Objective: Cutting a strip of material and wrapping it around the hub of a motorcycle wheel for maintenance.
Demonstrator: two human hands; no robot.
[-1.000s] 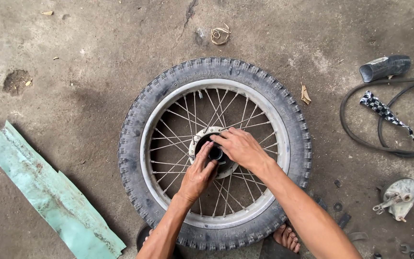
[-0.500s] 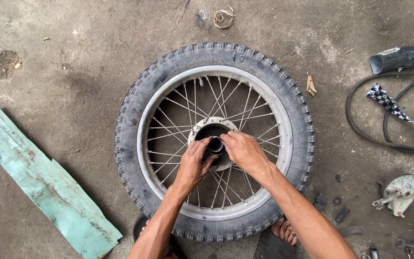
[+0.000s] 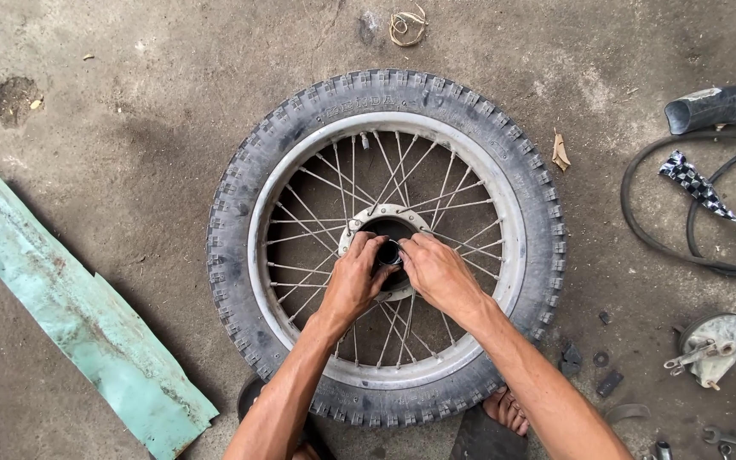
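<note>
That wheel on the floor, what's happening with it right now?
A person crouches over a spoked motorcycle wheel lying flat on the concrete floor. Both hands meet at the hub in the middle: the left hand and the right hand have their fingertips pressed on a small dark part at the hub's opening. A green metal sheet lies to the left, a black rubber tube and a brake plate to the right.

A black knobby-tyred spoked wheel with a silver metal rim [image 3: 385, 115] lies flat on the grey concrete floor [image 3: 129, 102]. The left hand [image 3: 353, 285] and right hand [image 3: 438, 274] meet at its round metal hub [image 3: 368, 220], fingers curled into the dark centre. A torn pale-green sheet [image 3: 78, 319] lies well to the left, and a black rubber inner tube [image 3: 641, 230] lies to the right.
</note>
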